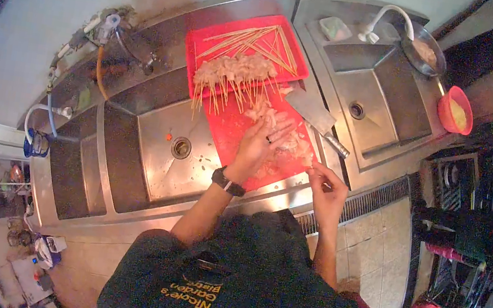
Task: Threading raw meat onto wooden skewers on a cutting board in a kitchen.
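My left hand point(263, 141), with a dark ring and a wristwatch, lies palm down over pale raw meat pieces point(295, 144) on a red cutting board point(226, 132). Its fingers are extended and partly hide the meat. At the board's right edge, the fingertips of my right hand point(329, 190) pinch a small pale bit of meat point(308, 161); whether a skewer is in it cannot be made out. Beyond the board, a red tray point(195, 48) holds a row of skewered meat point(235, 71) and loose bamboo skewers point(244, 39). A cleaver point(312, 111) lies right of the meat.
The board lies partly over a steel sink point(162, 175). Another sink point(372, 110) is to the right, with a white curved faucet point(395, 9), a metal bowl point(422, 51) and a red bowl point(456, 111) near it. A wall-mounted tap with hoses point(112, 21) is at the left.
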A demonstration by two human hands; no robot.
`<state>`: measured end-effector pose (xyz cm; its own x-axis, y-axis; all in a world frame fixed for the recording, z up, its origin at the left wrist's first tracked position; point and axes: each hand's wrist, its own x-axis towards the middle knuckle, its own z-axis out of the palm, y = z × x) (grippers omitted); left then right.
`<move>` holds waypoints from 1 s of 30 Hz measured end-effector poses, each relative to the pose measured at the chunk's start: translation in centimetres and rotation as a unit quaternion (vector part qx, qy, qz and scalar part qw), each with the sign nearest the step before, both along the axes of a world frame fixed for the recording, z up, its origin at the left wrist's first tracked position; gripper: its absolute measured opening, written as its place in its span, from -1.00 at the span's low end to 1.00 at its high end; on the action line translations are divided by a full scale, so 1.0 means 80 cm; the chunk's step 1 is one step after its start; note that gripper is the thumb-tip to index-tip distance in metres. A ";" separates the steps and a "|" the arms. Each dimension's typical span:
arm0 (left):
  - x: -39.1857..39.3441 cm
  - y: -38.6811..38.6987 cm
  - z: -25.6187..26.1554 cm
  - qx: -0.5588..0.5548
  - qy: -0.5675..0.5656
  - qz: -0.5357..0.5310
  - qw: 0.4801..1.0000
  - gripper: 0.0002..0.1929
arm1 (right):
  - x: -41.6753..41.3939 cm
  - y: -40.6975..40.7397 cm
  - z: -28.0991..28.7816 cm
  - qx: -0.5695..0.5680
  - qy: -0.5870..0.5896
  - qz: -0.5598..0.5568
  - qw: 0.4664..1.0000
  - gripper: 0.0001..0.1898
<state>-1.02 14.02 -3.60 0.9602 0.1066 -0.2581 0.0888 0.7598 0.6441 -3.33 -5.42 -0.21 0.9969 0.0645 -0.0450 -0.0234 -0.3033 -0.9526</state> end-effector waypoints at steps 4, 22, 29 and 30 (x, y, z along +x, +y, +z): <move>0.001 -0.005 0.030 -0.019 -0.024 -0.036 0.999 -0.56 | 0.002 0.005 0.023 -0.022 -0.012 0.017 1.000 -0.79; -0.011 -0.019 0.089 0.087 -0.080 -0.008 0.993 -0.63 | 0.000 -0.012 0.038 0.041 -0.042 -0.010 0.998 -0.79; -0.015 -0.020 0.098 0.104 -0.055 -0.037 0.992 -0.49 | -0.003 -0.014 0.053 0.060 -0.059 0.014 0.996 -0.80; -0.011 -0.029 0.098 0.100 -0.058 -0.034 0.993 -0.45 | -0.005 -0.022 0.053 0.059 -0.064 -0.014 0.996 -0.80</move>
